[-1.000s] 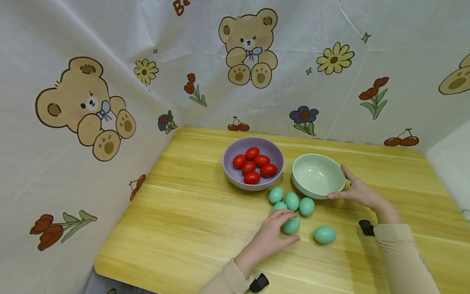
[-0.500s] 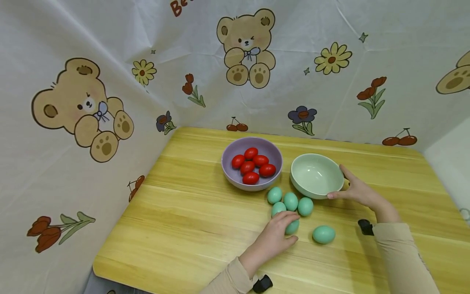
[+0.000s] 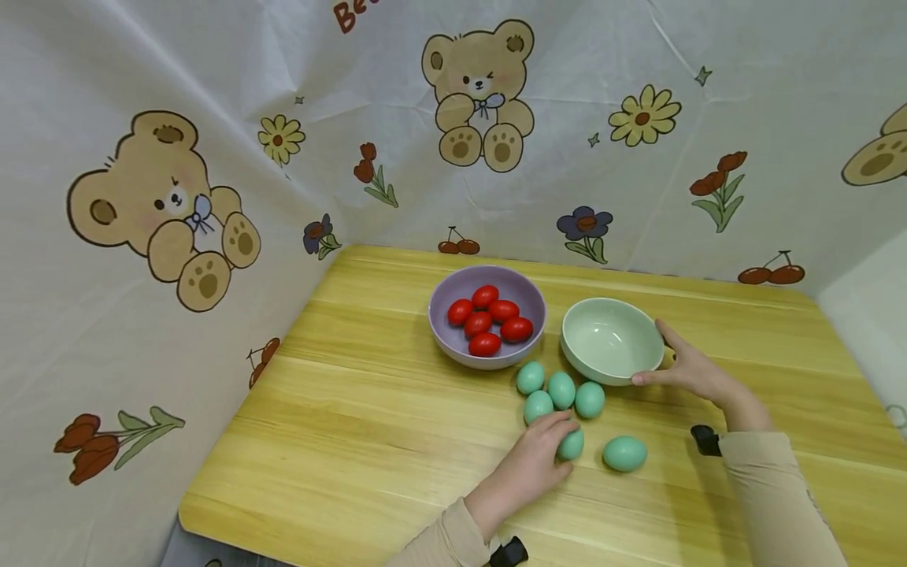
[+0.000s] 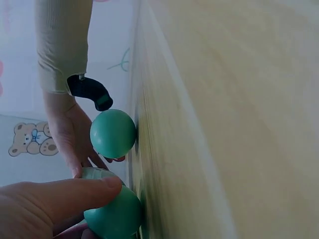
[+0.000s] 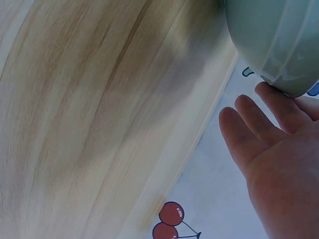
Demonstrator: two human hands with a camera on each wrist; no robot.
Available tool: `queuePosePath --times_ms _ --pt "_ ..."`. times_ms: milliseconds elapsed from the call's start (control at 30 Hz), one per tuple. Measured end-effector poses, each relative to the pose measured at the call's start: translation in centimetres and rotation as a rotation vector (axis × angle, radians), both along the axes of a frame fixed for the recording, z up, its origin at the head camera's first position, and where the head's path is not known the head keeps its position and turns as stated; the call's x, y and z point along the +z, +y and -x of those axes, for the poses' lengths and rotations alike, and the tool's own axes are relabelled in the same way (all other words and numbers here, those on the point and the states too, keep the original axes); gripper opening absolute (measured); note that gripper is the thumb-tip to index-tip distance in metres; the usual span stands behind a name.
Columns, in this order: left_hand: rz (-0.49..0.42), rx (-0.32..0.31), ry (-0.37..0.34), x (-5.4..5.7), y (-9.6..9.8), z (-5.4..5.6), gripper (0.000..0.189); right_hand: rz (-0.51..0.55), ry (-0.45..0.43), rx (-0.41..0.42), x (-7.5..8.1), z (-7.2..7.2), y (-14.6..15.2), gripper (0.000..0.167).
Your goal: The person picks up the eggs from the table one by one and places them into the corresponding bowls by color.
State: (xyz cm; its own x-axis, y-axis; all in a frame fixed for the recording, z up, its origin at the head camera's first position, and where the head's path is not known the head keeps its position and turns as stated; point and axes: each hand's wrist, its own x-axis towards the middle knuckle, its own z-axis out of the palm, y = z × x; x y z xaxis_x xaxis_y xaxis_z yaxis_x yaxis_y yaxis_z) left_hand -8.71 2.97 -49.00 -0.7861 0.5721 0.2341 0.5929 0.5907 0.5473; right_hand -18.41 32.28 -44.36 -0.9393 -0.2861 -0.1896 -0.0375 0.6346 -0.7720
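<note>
My left hand (image 3: 520, 472) curls its fingers and thumb about a green egg (image 3: 571, 445) on the wooden table; in the left wrist view the thumb lies against that egg (image 4: 117, 216). Another green egg (image 3: 625, 453) rests apart to its right. Several more green eggs (image 3: 561, 390) sit grouped just beyond the hand. At the right side of a pale green bowl (image 3: 612, 339), which holds nothing, is my right hand (image 3: 701, 378), thumb and forefinger spread along its wall. The right wrist view shows its other fingers fairly straight beside the bowl (image 5: 279, 45).
A purple bowl (image 3: 439, 335) with several red eggs (image 3: 478, 324) stands left of the green bowl. The wooden table (image 3: 340, 425) meets a hanging cloth (image 3: 397, 79) printed with bears and flowers behind and at the left. Black wrist devices (image 3: 705, 440) stick out at the sleeves.
The left hand has shifted slightly right and closed in on the green egg, which has moved a little right and nearer. The right hand and bowls have stayed put.
</note>
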Motion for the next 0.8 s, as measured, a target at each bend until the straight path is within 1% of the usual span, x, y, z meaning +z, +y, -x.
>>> queuePosePath --times_ms 133,367,500,600,667,800 --pt "0.000 -0.004 0.008 -0.11 0.10 -0.06 0.053 0.004 0.004 0.003 -0.19 -0.02 0.08 0.112" --pt "0.024 -0.041 0.042 -0.36 0.24 -0.18 0.050 0.007 0.012 0.006 -0.19 -0.11 0.04 0.112" --pt "0.015 -0.056 0.034 -0.45 0.23 -0.17 0.049 0.003 0.017 0.006 -0.05 -0.15 -0.06 0.111" --pt "-0.007 -0.075 0.002 -0.40 0.16 -0.14 0.048 -0.003 0.019 0.005 -0.03 -0.14 -0.05 0.112" --pt "-0.031 -0.087 -0.039 -0.41 0.07 -0.12 0.048 -0.005 0.018 0.004 -0.06 -0.13 -0.02 0.112" --pt "-0.131 -0.092 -0.170 -0.55 -0.17 -0.06 0.048 -0.007 0.015 0.006 -0.20 -0.12 0.05 0.112"
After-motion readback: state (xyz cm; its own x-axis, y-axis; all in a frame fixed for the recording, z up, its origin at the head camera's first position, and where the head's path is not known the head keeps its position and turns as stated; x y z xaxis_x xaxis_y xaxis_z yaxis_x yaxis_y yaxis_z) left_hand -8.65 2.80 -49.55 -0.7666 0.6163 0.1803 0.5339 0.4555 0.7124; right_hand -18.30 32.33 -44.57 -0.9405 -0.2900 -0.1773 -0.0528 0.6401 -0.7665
